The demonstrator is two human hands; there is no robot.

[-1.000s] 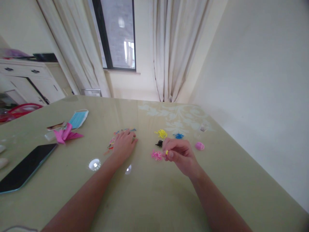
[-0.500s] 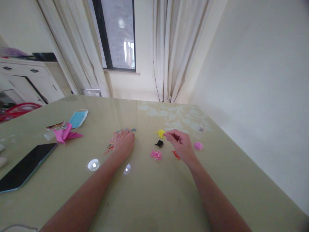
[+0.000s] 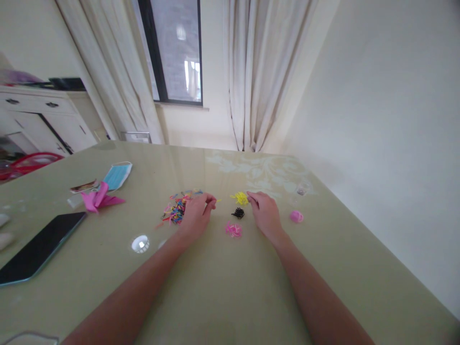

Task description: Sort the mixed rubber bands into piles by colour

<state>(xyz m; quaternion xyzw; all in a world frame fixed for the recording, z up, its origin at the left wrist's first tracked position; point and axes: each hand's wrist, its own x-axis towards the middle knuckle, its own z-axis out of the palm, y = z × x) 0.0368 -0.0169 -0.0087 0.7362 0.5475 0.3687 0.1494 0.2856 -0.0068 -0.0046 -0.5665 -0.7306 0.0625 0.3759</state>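
Note:
A mixed pile of small colourful rubber bands (image 3: 176, 214) lies on the table beside my left hand (image 3: 197, 214), which partly covers it. The thumb and fingers of this hand are pinched on a yellow rubber band (image 3: 219, 201) that pokes out to the right. My right hand (image 3: 266, 212) has its fingertips together at the right edge of the yellow rubber band pile (image 3: 239, 198); anything between them is too small to make out. Between the hands sit a black rubber band pile (image 3: 238, 213) and a pink rubber band pile (image 3: 233, 230).
Right of my right hand lies a round pink item (image 3: 296, 216), with a small clear object (image 3: 302, 190) behind it. On the left are a phone (image 3: 43, 247), a pink folded paper figure (image 3: 100, 198), a blue face mask (image 3: 117, 176) and a shiny round piece (image 3: 140, 244).
My left hand has moved right off the mixed pile, uncovering it, with a yellow rubber band now in its pinch. My right hand has shifted slightly left, hiding the red bands.

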